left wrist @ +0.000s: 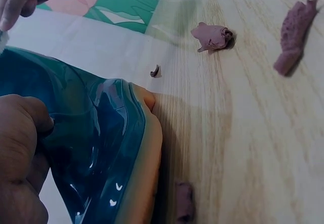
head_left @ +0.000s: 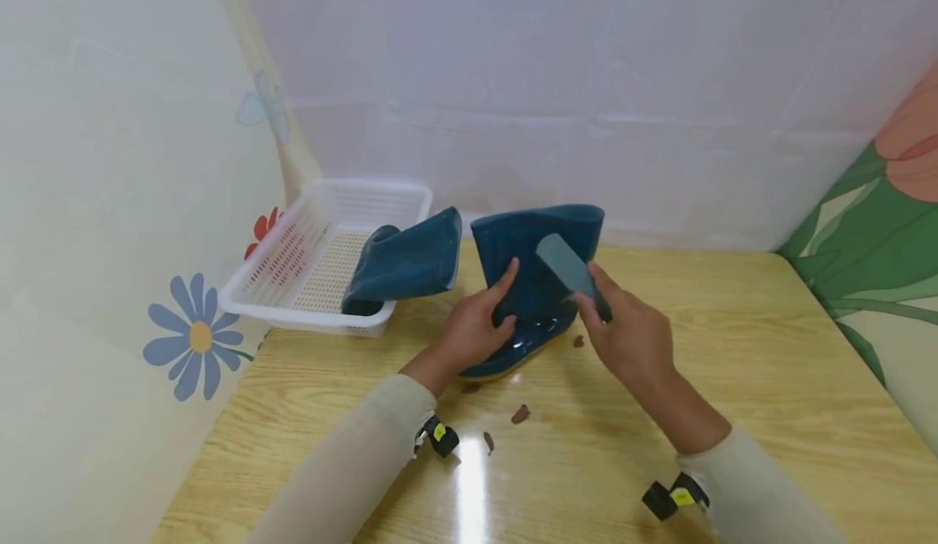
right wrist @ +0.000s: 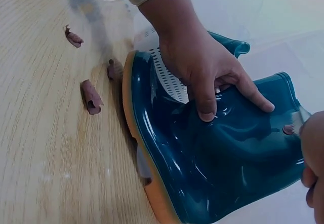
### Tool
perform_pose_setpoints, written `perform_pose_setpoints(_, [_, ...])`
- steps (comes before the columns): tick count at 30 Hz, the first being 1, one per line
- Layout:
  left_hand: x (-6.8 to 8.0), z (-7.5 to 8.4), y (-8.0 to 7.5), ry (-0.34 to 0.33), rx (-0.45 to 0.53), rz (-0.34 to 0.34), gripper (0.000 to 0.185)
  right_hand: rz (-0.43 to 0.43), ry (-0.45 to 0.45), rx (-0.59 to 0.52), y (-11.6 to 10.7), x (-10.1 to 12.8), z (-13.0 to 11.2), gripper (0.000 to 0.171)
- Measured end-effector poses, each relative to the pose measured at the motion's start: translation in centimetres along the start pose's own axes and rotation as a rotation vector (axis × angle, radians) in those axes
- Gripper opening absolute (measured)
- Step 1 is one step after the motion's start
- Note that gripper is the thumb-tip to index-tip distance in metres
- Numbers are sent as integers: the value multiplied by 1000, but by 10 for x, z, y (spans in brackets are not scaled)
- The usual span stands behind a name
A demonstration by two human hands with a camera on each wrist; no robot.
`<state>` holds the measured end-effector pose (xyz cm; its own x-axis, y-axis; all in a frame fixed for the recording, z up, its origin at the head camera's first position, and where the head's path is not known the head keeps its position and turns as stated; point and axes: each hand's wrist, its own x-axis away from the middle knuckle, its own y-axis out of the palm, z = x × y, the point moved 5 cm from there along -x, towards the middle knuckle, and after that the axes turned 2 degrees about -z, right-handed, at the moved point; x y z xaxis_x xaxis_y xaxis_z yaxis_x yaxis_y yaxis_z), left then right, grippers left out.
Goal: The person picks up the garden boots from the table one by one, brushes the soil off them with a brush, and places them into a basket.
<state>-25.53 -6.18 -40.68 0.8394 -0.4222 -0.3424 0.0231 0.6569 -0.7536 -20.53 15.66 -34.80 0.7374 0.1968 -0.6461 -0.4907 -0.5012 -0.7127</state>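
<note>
A glossy dark teal rubber boot with an orange-tan sole stands on the table. My left hand grips its shaft just above the foot, thumb and fingers pressing dents into the rubber. My right hand holds a brush with a grey-green back against the upper shaft. Its pale bristles show in the right wrist view, beside a small brownish scrap stuck on the boot.
At the left, a white perforated basket holds a second teal boot, its shaft leaning over the rim. Several brownish-purple clay-like scraps lie scattered on the wood-grain table. A pale cloth wall stands behind.
</note>
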Motion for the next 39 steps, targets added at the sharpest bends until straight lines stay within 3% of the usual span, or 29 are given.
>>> perform_pose_setpoints(6, [1,0,1,3,24,-3,93,-121,48,-1,8,2,0,52])
perform_pose_setpoints(10, [1,0,0,-3,30,-3,93,-150,41,-24,9,4,0,52])
perform_pose_setpoints(19, [0,2,-1,23,-14,4,92,-7,18,-41,-4,-3,-2,53])
perform_pose_setpoints(26, [1,2,-2,21,4,-6,92,-174,80,-16,7,0,0,51])
perform_pose_setpoints(29, [1,2,-1,17,9,-7,93,-195,70,-32,8,2,-1,51])
perform_pose_setpoints(39, [1,1,1,18,-4,-7,93,-33,41,-55,-4,-1,-1,53])
